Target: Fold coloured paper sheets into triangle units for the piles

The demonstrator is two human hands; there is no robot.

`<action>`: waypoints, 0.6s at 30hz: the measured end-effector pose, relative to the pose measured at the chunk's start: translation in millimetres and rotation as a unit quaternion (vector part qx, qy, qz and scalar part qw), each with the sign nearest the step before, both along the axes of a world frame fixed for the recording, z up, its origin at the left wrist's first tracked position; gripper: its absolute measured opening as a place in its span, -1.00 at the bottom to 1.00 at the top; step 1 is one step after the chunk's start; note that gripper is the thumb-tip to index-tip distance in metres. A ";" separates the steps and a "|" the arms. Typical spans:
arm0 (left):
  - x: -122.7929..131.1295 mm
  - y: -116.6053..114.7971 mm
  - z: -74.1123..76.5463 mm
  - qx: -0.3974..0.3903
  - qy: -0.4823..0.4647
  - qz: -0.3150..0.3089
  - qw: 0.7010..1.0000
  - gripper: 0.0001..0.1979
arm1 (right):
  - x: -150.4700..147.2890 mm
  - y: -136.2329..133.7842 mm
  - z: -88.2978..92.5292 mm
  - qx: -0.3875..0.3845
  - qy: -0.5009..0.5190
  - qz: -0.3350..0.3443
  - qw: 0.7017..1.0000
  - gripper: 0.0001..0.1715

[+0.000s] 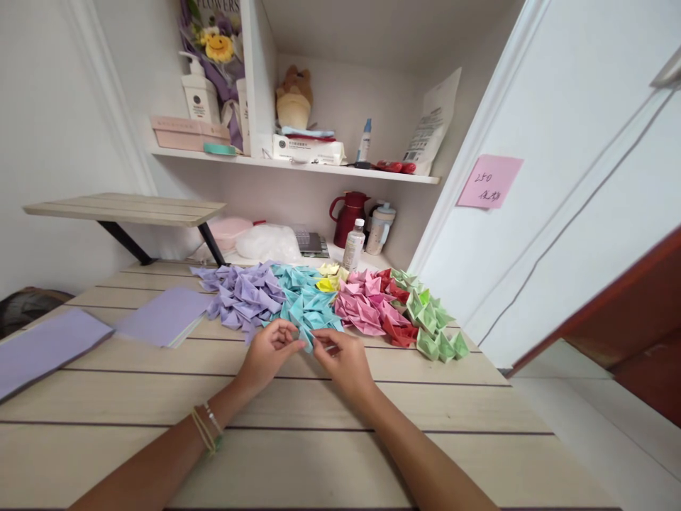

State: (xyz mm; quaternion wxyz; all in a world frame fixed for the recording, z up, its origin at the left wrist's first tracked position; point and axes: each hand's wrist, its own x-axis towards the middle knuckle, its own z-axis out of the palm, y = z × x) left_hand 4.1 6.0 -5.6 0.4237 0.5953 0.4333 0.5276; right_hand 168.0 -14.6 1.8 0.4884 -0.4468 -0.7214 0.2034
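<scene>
A small folded piece of light-blue paper [306, 341] sits between the two hands, at the near edge of the blue paper boats [313, 305]. Its long axis appears to run away from the person, leaning slightly left at the far end; whether it touches the bench [298, 461] I cannot tell.

The left hand [272, 353] meets it from the left and the right hand [345, 360] from the right, neither clearly nearer. Each grip is drawn in, thumb and fingers pinching the paper from its own side.

Beyond the fingers, the blue heap lies between purple boats [245, 294] on the left and pink boats [360, 305] on the right; red boats [400, 333] and green boats [439, 341] lie farther right. Well left of the left hand are a stack of purple sheets [164, 314] and, farther out, more purple paper [50, 346]. A clear bottle [352, 248] stands behind the boats.
</scene>
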 end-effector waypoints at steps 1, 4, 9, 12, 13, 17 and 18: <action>-0.4 -0.9 -0.1 0.007 0.019 0.007 1.000 -0.78 | -0.6 -0.1 0.0 -0.001 0.008 0.001 1.000 -0.78; 0.8 -5.3 0.1 0.009 0.035 -0.015 0.999 -0.84 | -1.5 -0.2 -1.6 0.008 0.006 -0.003 1.000 -0.77; 6.6 -14.6 3.7 0.036 0.084 -0.046 0.995 -0.80 | -2.0 -2.0 -6.1 0.050 -0.059 -0.037 0.996 -0.73; 8.0 -18.2 5.5 0.060 0.113 -0.065 0.990 -0.82 | -3.8 -3.6 -7.6 0.073 -0.107 -0.039 0.991 -0.72; 8.0 -18.8 5.4 0.070 0.124 -0.064 0.988 -0.82 | -4.5 -3.8 -7.7 0.075 -0.112 -0.039 0.990 -0.72; 6.5 -17.6 0.8 0.133 0.190 -0.019 0.972 -0.80 | -5.8 -2.9 -6.1 0.051 -0.060 -0.049 0.996 -0.75; 6.0 -16.9 -0.8 0.151 0.206 -0.008 0.967 -0.78 | -5.8 -2.6 -5.3 0.042 -0.041 -0.052 0.997 -0.75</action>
